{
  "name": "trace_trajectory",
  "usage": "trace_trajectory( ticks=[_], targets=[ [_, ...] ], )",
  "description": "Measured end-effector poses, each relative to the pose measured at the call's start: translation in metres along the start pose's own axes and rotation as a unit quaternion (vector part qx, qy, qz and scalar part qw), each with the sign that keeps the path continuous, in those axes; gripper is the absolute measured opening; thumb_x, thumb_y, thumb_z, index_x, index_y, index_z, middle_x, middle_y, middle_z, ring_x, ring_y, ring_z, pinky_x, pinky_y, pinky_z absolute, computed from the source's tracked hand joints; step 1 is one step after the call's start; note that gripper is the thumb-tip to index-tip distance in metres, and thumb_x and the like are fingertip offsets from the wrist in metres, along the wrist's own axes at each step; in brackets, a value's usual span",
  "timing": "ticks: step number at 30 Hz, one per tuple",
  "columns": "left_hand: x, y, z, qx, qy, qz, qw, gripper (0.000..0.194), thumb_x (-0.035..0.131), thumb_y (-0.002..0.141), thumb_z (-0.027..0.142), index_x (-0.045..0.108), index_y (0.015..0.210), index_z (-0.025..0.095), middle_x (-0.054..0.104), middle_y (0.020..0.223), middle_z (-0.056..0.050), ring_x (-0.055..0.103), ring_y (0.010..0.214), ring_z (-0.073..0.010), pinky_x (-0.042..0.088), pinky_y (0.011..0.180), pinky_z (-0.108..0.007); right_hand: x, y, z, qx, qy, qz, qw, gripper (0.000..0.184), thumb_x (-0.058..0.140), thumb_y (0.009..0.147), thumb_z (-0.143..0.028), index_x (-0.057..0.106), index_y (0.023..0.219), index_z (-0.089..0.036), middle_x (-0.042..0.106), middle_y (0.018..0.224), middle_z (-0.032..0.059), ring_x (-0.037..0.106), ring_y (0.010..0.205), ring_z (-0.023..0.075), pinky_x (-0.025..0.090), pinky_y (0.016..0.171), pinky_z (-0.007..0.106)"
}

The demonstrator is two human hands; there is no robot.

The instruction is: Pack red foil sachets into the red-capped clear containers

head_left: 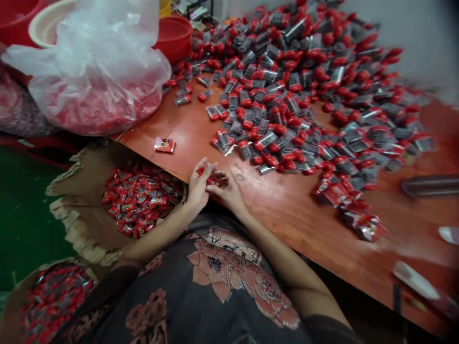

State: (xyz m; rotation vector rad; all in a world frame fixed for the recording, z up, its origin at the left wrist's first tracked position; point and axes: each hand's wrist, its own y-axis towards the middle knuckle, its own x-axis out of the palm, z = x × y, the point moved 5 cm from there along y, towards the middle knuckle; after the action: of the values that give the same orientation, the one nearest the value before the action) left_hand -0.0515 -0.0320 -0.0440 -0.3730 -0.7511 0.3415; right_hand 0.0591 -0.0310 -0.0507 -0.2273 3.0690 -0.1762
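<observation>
In front of my body, at the near edge of the table, my two hands meet around a small red piece [211, 181], mostly hidden by fingers. My left hand [198, 188] is closed on it, with a bit of red showing by the thumb. The fingers of my right hand [230, 192] are bent and pinch at the same red piece from the right. A flat red printed packet [165, 145] lies on the table to the left of my hands. Beyond them spreads a big heap of small clear containers with red caps [265, 91].
The orange-brown table [279, 200] carries shiny red packs [358, 215] and a dark tube [430, 185] at right. Below its left edge stands a cardboard box [86, 191] of red packets [139, 200]. A plastic bag of red pieces [100, 95] and red tubs [174, 38] are at upper left.
</observation>
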Motion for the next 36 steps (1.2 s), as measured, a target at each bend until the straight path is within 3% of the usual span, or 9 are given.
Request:
trace_trajectory(
  ticks=[5, 10, 13, 17, 20, 24, 30, 36],
  targets=[
    [0.032, 0.000, -0.021, -0.034, 0.031, -0.029, 0.998, 0.036, 0.075, 0.083, 0.033, 0.063, 0.114, 0.023, 0.073, 0.106, -0.007, 0.066, 0.106, -0.0194, 0.054, 0.080, -0.028, -0.036, -0.014, 0.004, -0.015, 0.022, 0.022, 0.999, 0.051, 0.085, 0.062, -0.039, 0.063, 0.107, -0.028, 0.062, 0.116, 0.0052, 0.064, 0.082, 0.0163, 0.056, 0.072, 0.034],
    [0.054, -0.003, -0.041, -0.087, 0.045, -0.072, 0.993, 0.045, 0.078, 0.077, 0.022, 0.062, 0.119, 0.023, 0.073, 0.105, -0.007, 0.066, 0.105, -0.0179, 0.052, 0.083, -0.028, -0.064, -0.014, 0.012, 0.039, 0.118, 0.068, 0.990, 0.022, 0.073, 0.074, -0.040, 0.069, 0.090, -0.025, 0.072, 0.089, 0.0011, 0.066, 0.080, 0.0176, 0.058, 0.078, 0.037],
    [0.061, -0.005, -0.050, -0.119, 0.049, -0.110, 0.986, 0.047, 0.077, 0.071, 0.010, 0.064, 0.116, 0.020, 0.073, 0.107, -0.006, 0.068, 0.097, -0.0162, 0.053, 0.081, -0.027, -0.081, -0.015, 0.016, 0.065, 0.164, 0.121, 0.977, 0.021, 0.074, 0.073, -0.038, 0.071, 0.088, -0.024, 0.074, 0.087, 0.0009, 0.067, 0.076, 0.0172, 0.058, 0.074, 0.037],
    [0.063, -0.005, -0.056, -0.142, 0.048, -0.137, 0.979, 0.029, 0.074, 0.070, 0.008, 0.068, 0.098, 0.014, 0.074, 0.095, -0.005, 0.068, 0.083, -0.0137, 0.053, 0.077, -0.026, -0.097, -0.018, 0.014, 0.038, 0.158, 0.158, 0.974, 0.022, 0.072, 0.076, -0.036, 0.071, 0.096, -0.025, 0.075, 0.098, 0.0031, 0.069, 0.082, 0.0184, 0.059, 0.076, 0.038],
    [0.062, -0.005, -0.063, -0.170, 0.034, -0.135, 0.976, 0.019, 0.076, 0.073, 0.016, 0.068, 0.090, 0.015, 0.073, 0.089, -0.004, 0.067, 0.081, -0.0134, 0.054, 0.078, -0.028, -0.103, -0.022, 0.010, -0.017, 0.078, 0.171, 0.982, 0.024, 0.066, 0.083, -0.035, 0.069, 0.105, -0.026, 0.074, 0.107, 0.0043, 0.069, 0.095, 0.0205, 0.057, 0.088, 0.042],
    [0.063, -0.007, -0.069, -0.180, 0.039, -0.116, 0.976, 0.022, 0.077, 0.074, 0.020, 0.068, 0.092, 0.015, 0.072, 0.086, -0.004, 0.067, 0.077, -0.0133, 0.054, 0.077, -0.029, -0.103, -0.028, 0.003, -0.084, -0.039, 0.144, 0.985, 0.029, 0.066, 0.085, -0.033, 0.067, 0.114, -0.031, 0.071, 0.111, 0.0041, 0.066, 0.103, 0.0216, 0.054, 0.095, 0.044],
    [0.060, -0.007, -0.071, -0.170, 0.063, -0.101, 0.978, 0.012, 0.069, 0.069, 0.006, 0.066, 0.078, 0.013, 0.069, 0.075, -0.003, 0.063, 0.069, -0.0113, 0.053, 0.073, -0.028, -0.106, -0.024, 0.009, -0.036, 0.014, 0.138, 0.990, 0.026, 0.069, 0.082, -0.036, 0.067, 0.107, -0.030, 0.071, 0.101, 0.0023, 0.067, 0.090, 0.0200, 0.056, 0.087, 0.043],
    [0.062, -0.011, -0.068, -0.166, 0.064, -0.132, 0.975, 0.016, 0.071, 0.072, 0.011, 0.070, 0.088, 0.016, 0.070, 0.080, -0.003, 0.065, 0.076, -0.0128, 0.052, 0.073, -0.025, -0.101, -0.023, 0.008, -0.018, 0.057, 0.130, 0.990, 0.027, 0.068, 0.080, -0.031, 0.063, 0.106, -0.030, 0.069, 0.098, 0.0018, 0.066, 0.088, 0.0190, 0.056, 0.084, 0.040]
  ],
)
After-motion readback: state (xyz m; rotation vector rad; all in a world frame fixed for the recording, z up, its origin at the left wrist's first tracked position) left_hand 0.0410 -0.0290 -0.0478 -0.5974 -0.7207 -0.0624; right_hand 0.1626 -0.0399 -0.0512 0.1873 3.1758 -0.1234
